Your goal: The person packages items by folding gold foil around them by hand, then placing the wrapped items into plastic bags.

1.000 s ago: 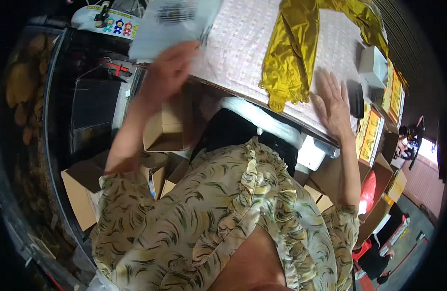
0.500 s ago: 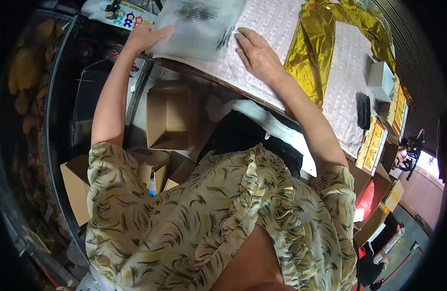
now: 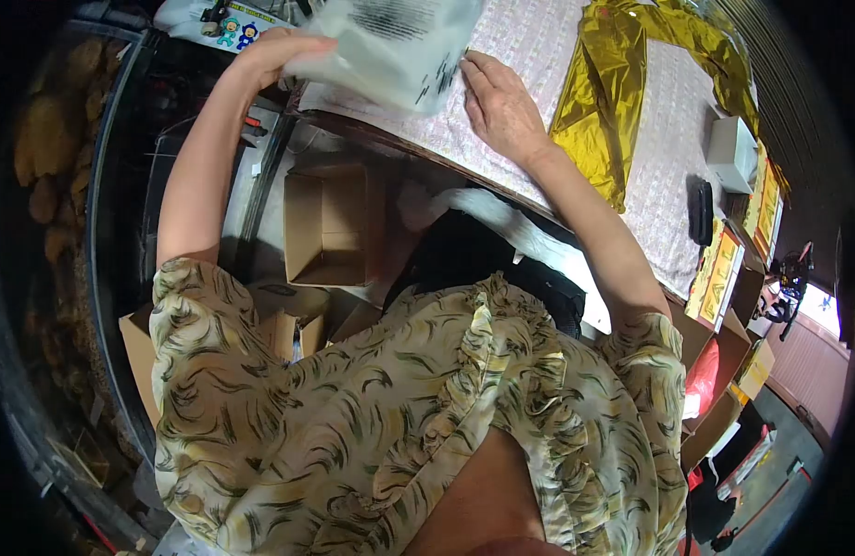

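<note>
A frosted translucent plastic bag [image 3: 376, 65] with black printed lines lies over the back left of the cloth-covered table. My left hand [image 3: 277, 54] grips its left side, thumb stretched across the top and the other fingers mostly hidden. The bag's near edge is slightly blurred. My right hand [image 3: 509, 109] rests on the light patterned cloth [image 3: 529, 37], fingers outstretched and close together, its fingertips right at the bag's right edge. Right of that hand, shiny gold foil material [image 3: 603, 111] hangs down across the cloth.
Below the table's front edge stands an open cardboard box [image 3: 327, 227]. A black case [image 3: 700, 211], a white box [image 3: 731, 153] and yellow-and-red cartons [image 3: 715, 273] line the right side. A sheet with cartoon figures [image 3: 237, 28] lies at the upper left.
My left hand has moved a little left and up, and the bag has shifted and tilted with it. My right hand has slid slightly right, fingers closer together.
</note>
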Motion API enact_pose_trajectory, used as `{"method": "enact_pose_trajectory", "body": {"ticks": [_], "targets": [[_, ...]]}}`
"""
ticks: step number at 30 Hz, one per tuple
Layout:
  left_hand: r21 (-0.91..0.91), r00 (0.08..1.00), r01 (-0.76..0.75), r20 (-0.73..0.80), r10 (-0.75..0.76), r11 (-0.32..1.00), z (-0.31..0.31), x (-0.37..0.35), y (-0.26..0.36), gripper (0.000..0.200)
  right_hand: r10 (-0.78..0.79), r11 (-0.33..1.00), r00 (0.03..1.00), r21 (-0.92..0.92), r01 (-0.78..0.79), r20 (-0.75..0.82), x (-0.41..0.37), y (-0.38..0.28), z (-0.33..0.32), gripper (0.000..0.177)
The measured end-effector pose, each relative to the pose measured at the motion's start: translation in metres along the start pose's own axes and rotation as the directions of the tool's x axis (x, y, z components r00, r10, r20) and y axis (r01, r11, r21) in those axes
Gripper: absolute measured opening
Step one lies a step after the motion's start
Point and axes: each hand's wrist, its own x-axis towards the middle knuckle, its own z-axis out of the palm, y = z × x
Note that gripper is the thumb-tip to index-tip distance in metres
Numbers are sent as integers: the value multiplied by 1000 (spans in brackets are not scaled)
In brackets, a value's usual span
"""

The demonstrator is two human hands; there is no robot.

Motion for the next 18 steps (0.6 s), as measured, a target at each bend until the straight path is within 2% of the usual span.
{"method": "enact_pose_trajectory", "body": {"ticks": [1,2,3,4,5,6,7,8,9,11,13,14,16,17,18], "targets": [[1,1000,1,2,-1,1000,-2,1,0,52,4,1000,1000,17,-4,8,-1,1,-1,44],[-100,999,18,45,-14,995,-4,1,1,47,6,1000,1000,18,-6,8,-3,2,-3,44],[-199,996,38,89,-20,979,-6,1,2,42,30,999,996,11,-31,78,-3,2,-6,47],[-199,996,37,87,-20,979,-7,0,2,42,54,998,988,4,-55,147,-2,2,-8,51],[-286,997,57,64,-40,957,-7,-1,3,37,53,999,988,5,-54,145,-4,-1,-6,51],[-370,997,75,45,-63,926,-5,-2,7,33,84,993,979,-99,-66,188,-8,-8,-3,58],[-368,997,76,47,-64,927,-3,-4,11,33,120,976,967,-203,-74,226,-11,-13,-1,66],[-399,999,48,12,-48,916,-2,-5,15,31,122,976,967,-204,-76,224,-11,-17,2,66],[-430,999,19,-24,-32,903,-1,-7,19,28,182,974,941,-185,-132,286,-6,-25,1,71],[-479,999,3,30,13,878,-19,13,4,26,237,968,906,-169,-188,350,-1,-42,2,76],[-522,1000,-8,-23,-5,853,-33,28,-7,25,191,982,873,-86,-171,450,0,-65,4,80],[-520,1000,-10,-24,-3,854,-38,31,-12,25,153,984,864,12,-180,480,0,-80,6,85],[-460,996,-49,45,79,887,-38,35,-14,24,44,961,804,195,-197,594,8,-100,-8,84],[-455,996,-49,43,77,889,-34,34,-10,24,3,931,777,282,-232,629,12,-104,-14,83],[-474,1000,-17,5,22,880,-30,33,-7,23,1,930,780,285,-230,625,18,-102,-7,83]]}}
